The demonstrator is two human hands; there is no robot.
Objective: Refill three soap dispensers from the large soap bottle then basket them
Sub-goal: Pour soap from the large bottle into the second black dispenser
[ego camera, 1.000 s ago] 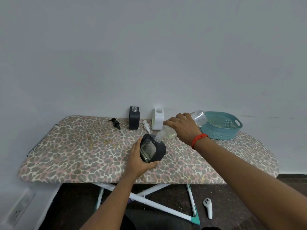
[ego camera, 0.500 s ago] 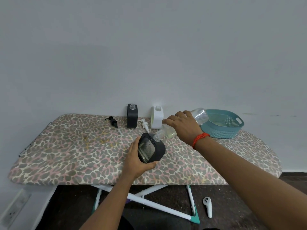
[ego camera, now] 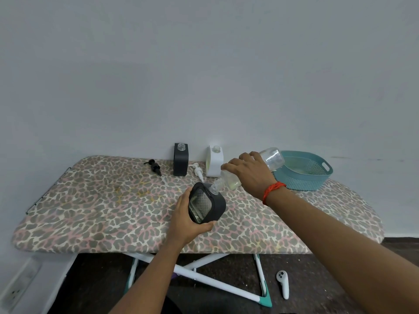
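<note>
Item: dark soap dispenser (ego camera: 207, 206), held tilted over the ironing board (ego camera: 102, 200); left hand (ego camera: 188, 217) fingers wrapped round its base. Large soap bottle (ego camera: 273, 156): right hand (ego camera: 249, 175) fingers curled over it, neck at the dispenser's mouth. Handling: align the mouths, tip slowly, watch the level; overflow is the likely risk.

Ironing board (ego camera: 90, 211) open leftward; black dispenser (ego camera: 180, 163), white dispenser (ego camera: 214, 165) block rear.

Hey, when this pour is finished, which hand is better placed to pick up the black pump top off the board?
Probably the left hand. The black pump lies on its side of the board; it must first set down the dark dispenser. The right hand holds the bottle farther away.
</note>
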